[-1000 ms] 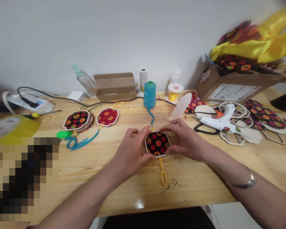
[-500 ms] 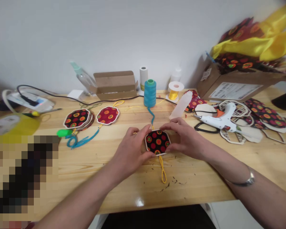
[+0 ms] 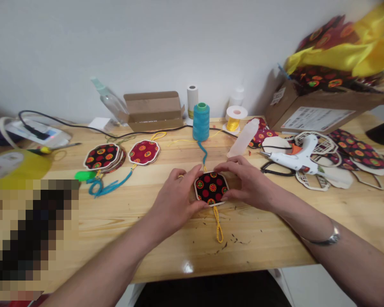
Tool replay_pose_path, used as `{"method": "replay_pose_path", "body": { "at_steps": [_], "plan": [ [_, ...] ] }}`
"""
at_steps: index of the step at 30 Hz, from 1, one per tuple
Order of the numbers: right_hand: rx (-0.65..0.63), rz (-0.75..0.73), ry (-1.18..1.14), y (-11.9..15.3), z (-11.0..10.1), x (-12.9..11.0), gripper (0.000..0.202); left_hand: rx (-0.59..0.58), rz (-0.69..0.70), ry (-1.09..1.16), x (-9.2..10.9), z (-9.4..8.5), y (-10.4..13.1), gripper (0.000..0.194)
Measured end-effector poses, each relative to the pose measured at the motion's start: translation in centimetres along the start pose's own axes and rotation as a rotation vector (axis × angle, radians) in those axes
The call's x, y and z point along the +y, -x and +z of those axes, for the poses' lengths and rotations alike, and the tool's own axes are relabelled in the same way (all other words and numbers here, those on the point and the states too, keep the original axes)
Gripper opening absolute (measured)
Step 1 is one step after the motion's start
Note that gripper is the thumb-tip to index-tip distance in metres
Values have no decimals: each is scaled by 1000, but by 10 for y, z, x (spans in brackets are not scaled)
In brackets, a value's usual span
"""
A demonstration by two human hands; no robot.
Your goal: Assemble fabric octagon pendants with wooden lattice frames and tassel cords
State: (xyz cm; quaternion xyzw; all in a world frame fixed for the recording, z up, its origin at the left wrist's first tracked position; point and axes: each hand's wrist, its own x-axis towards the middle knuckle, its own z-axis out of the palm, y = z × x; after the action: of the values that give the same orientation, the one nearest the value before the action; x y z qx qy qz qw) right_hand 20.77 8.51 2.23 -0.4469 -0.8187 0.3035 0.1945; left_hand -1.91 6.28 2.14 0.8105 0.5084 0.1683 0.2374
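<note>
A black fabric-covered ornament (image 3: 211, 187) with red and orange flower prints and a pale scalloped rim lies at the middle of the table. My left hand (image 3: 178, 196) grips its left edge between thumb and fingers. On the opposite side, my right hand (image 3: 248, 181) pinches the right edge, fingertips at the top and thumb lower down. A yellow braided loop (image 3: 219, 226) hangs from the ornament's near edge. From the far edge, teal cord (image 3: 203, 152) runs toward a teal thread spool (image 3: 201, 122) standing just behind.
To the left lie a stack of similar ornaments (image 3: 102, 157) and a red one (image 3: 144, 152). A white glue gun (image 3: 294, 158) rests on wooden frames at right, beside a translucent bottle (image 3: 243, 138). A cardboard box (image 3: 320, 111) of fabric stands behind; a black cable (image 3: 83, 128) crosses the back.
Both hands keep their hold on the ornament, which stays in place on the table. The whole view has shifted very slightly.
</note>
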Motion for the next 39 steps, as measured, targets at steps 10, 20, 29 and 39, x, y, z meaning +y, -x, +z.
{"method": "replay_pose_path", "body": {
  "at_steps": [10,20,29,39],
  "plan": [
    [-2,-45,-1,0,0,3,54,-10,-10,6,2,1,0,82],
    [-7,-81,20,1,0,3,53,-7,21,26,1,0,2,81],
    [4,-83,12,2,0,3,54,-11,15,45,3,-2,3,79],
    [20,-114,-17,2,-1,4,56,-23,6,36,2,-3,3,81]
  ]
}}
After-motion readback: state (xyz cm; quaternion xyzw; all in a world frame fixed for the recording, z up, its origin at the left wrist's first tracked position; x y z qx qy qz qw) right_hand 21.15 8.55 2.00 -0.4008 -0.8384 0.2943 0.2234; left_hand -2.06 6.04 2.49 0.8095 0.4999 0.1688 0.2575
